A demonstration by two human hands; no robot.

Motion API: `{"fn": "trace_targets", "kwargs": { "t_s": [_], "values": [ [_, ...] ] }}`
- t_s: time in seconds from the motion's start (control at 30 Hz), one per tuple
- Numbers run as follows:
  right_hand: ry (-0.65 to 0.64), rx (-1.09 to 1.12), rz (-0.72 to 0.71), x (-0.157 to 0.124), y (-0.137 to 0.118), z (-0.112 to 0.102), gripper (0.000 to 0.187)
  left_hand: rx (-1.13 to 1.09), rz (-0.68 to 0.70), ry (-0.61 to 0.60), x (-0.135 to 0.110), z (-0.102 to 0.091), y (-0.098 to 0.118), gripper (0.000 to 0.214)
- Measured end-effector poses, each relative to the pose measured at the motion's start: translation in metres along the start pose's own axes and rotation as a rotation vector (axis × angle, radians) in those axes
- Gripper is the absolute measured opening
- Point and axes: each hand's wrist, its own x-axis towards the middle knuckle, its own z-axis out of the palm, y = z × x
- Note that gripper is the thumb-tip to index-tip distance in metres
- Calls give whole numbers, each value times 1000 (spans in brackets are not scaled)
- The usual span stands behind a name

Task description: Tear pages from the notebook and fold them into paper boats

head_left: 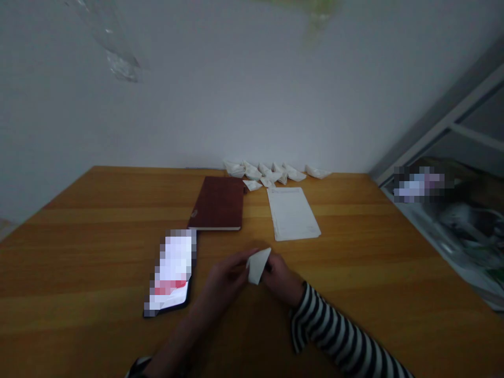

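Both my hands meet over the wooden table [79, 247] near its front middle. My left hand [224, 281] and my right hand [280, 277] pinch a small folded piece of white paper [258, 265] between them, held just above the tabletop. The paper stands up in a pointed, partly folded shape. My right arm wears a black-and-white striped sleeve [338, 336].
A phone [171, 273] with a lit screen lies left of my hands. Behind it are a dark red notebook [218, 203] and a stack of white sheets [293, 212]. Several folded paper boats [271, 173] line the wall at the back edge. A metal-framed window [452, 121] is on the right.
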Motion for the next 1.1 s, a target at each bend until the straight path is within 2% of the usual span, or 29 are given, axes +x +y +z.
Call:
{"fn": "trace_targets", "kwargs": {
  "t_s": [0.2,0.33,0.43,0.6,0.73,0.83,0.93,1.0,1.1],
  "values": [
    [-38,64,-9,-2,-4,1,19,134,86,52,1,0,-14,41],
    [49,-112,-36,-5,-5,5,14,168,42,124,-3,1,-12,37],
    [101,-189,-36,-6,-3,8,17,175,23,125,-5,2,-5,36],
    [156,-93,36,-5,-4,8,22,167,38,96,-2,2,4,33],
    [150,-20,68,-6,-9,8,21,124,12,65,1,2,0,36],
    [114,-70,61,-8,-9,10,17,108,15,43,2,1,-7,40],
    [96,-148,30,-9,-8,10,14,122,11,75,1,-1,-13,41],
    [119,-129,10,-8,-9,10,15,148,-16,87,-1,-2,-14,40],
    [211,12,37,-7,-10,11,16,164,-54,81,-4,1,-12,37]
  ]
}}
